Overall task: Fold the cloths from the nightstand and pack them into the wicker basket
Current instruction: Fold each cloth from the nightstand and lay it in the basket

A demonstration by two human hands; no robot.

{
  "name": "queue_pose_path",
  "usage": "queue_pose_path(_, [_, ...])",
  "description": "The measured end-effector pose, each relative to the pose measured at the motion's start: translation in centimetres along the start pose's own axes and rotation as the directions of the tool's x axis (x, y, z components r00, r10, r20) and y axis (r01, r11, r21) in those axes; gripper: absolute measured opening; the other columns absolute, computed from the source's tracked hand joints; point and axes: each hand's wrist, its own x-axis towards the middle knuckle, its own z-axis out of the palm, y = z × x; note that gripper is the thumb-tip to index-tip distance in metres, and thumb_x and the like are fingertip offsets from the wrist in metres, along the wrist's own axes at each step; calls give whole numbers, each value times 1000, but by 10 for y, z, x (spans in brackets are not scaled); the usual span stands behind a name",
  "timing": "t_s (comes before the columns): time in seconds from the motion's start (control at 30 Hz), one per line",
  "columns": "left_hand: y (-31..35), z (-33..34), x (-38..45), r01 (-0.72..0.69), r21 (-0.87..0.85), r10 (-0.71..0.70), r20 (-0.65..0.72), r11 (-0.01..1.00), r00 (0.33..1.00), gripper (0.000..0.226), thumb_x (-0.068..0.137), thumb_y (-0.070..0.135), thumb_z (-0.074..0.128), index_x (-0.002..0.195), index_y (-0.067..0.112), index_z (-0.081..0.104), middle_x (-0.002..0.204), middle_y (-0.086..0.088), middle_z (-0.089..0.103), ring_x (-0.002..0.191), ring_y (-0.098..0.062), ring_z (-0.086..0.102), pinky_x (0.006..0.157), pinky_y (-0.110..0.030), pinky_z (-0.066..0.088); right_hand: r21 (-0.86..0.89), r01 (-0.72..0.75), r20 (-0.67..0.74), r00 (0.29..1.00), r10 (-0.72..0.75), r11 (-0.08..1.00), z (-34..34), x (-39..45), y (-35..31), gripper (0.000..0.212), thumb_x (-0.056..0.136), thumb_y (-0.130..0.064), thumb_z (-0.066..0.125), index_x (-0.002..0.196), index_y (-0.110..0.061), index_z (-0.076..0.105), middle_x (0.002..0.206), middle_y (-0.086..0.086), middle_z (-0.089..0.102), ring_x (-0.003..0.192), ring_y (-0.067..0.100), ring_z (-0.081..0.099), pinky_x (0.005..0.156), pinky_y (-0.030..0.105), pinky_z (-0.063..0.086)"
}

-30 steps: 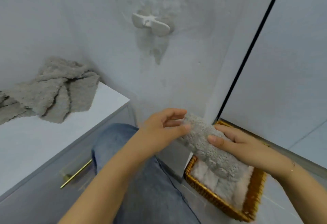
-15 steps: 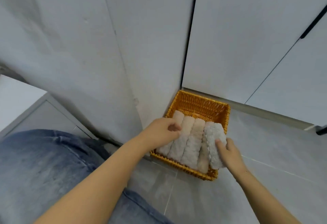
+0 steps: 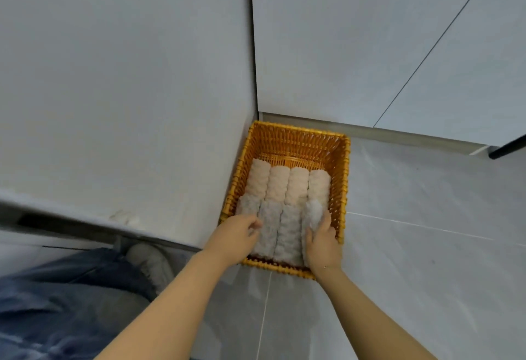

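Sitting on the grey tiled floor (image 3: 427,245), the wicker basket (image 3: 338,186) was tucked into a corner, its left side close against a pale wall panel (image 3: 128,89) and its far side near the white cabinet doors (image 3: 355,46). Inside it, rolled cloths lay packed side by side in two rows — four pinkish-cream rolls (image 3: 287,181) toward the far end and four grey rolls (image 3: 280,231) toward the near end. A strip of bare woven bottom showed beyond the cream row.

The right hand (image 3: 323,241) was down inside the near right corner of the basket, its fingers curled round the rightmost grey roll (image 3: 313,213) and grasping it against the basket's right wall. The left hand (image 3: 236,236) reached in at the near left, its fingers bent over the leftmost grey rolls and resting on them; whether it actually pinched the cloth or only touched it could not be told from this angle. Both forearms were bare and came in from the bottom of the view.

At the lower left a knee in blue jeans (image 3: 57,302) filled the corner, with a light grey shoe (image 3: 150,263) just beyond it on the floor — near the foot of the wall panel. A black bar (image 3: 506,147) jutted in at the right edge.
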Motion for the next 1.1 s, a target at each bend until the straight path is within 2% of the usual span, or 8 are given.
queue_pose_path(0.17, [-12,20,11,33,22,-35,103,999,994,28,97,15,49,123,15,60,130,-3,59,117,-15,54,92,-22,43,158,-210,5,977,211,965,76,39,65,74,88,-54,31,150,-27,1,146,22,39,125,40,48,104,52,42])
queue_pose_path(0.27, [-11,26,15,17,27,-21,129,999,991,29,98,14,47,125,14,59,131,-3,58,118,-15,53,95,-23,43,204,-289,84,957,277,935,70,41,60,74,89,-54,35,147,-11,18,148,20,39,135,39,41,112,50,35])
queue_pose_path(0.4, [-8,28,19,-16,-14,17,103,1000,995,31,99,16,46,128,16,58,134,0,56,123,-13,51,94,-19,39,32,-213,148,967,206,977,41,32,30,51,102,-21,43,144,4,31,143,25,41,131,39,43,113,44,34])
queue_pose_path(0.57, [-15,32,18,11,-6,-10,131,1000,991,31,100,15,45,129,14,57,132,-3,57,119,-15,53,98,-26,44,-171,108,77,992,-96,979,23,21,24,80,96,-8,53,154,-1,-2,161,17,-5,148,29,5,117,28,6])
queue_pose_path(0.7, [-19,39,15,34,12,-36,181,999,983,31,100,16,44,129,14,57,132,-5,57,119,-17,53,101,-29,44,-430,446,180,894,-410,785,-13,22,21,76,92,-23,64,152,-5,21,162,16,8,149,31,8,119,34,6])
queue_pose_path(0.87, [-19,42,18,45,-8,-43,181,999,983,30,100,16,44,127,14,58,130,-4,58,118,-17,53,101,-28,44,-687,596,571,797,-198,415,-42,47,18,98,87,-51,63,156,-15,3,163,10,3,150,26,7,121,47,-6])
queue_pose_path(1.0, [-22,42,18,57,-6,-55,194,998,979,29,99,15,46,124,14,60,127,-4,59,115,-17,55,101,-29,45,-790,585,578,810,-97,185,-24,57,17,92,89,-41,60,155,-13,2,160,14,12,147,30,17,120,49,-9])
queue_pose_path(1.1, [-23,40,18,65,7,-65,199,998,978,29,99,15,46,123,15,60,127,-4,60,115,-17,55,101,-31,45,-819,538,539,841,-55,200,-7,64,11,95,87,-38,63,154,-10,2,158,15,18,143,31,26,122,47,2])
